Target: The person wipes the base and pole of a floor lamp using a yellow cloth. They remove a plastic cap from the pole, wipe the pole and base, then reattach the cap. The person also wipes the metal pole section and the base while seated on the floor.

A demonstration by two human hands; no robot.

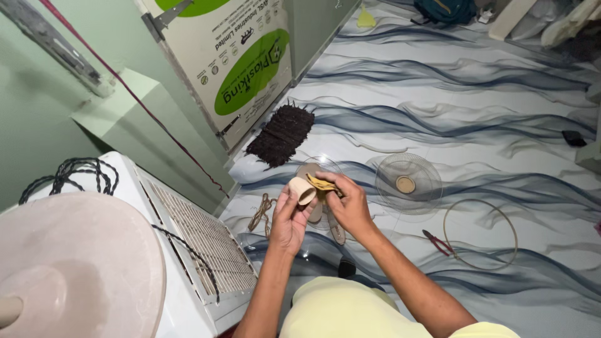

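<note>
Item: small round cap (302, 189), beige, cup-shaped, its open hollow side turned toward the person; plain plastic look, no markings legible. Held above the floor, in front of the person's knees.

Left hand (288, 219): fingers curled loosely, thumb and fingertips closed round the cap's rim from below and from the left; the palm faces up.

Right hand (352, 205): fingers bent and pinched together on a yellow cloth (322, 183), which is bunched and pressed against the cap's right edge. The thumb is hidden behind the cloth, so how tightly it grips cannot be told.

Around the fingers:
- Directly beyond them, on the floor, a clear fan guard (318, 168), partly hidden by the hands.
- Right of the right hand, a second clear fan guard (408, 183) with a beige centre disc.
- Further right, a thin wire ring (481, 234) with red-handled pliers (437, 242) at its edge.
- Left of the left hand, a tangle of brown cord (261, 213).
- Beyond and left, a dark bristly mat (281, 134).
- Far left, a white cooler (200, 250) with a slatted top.
</note>
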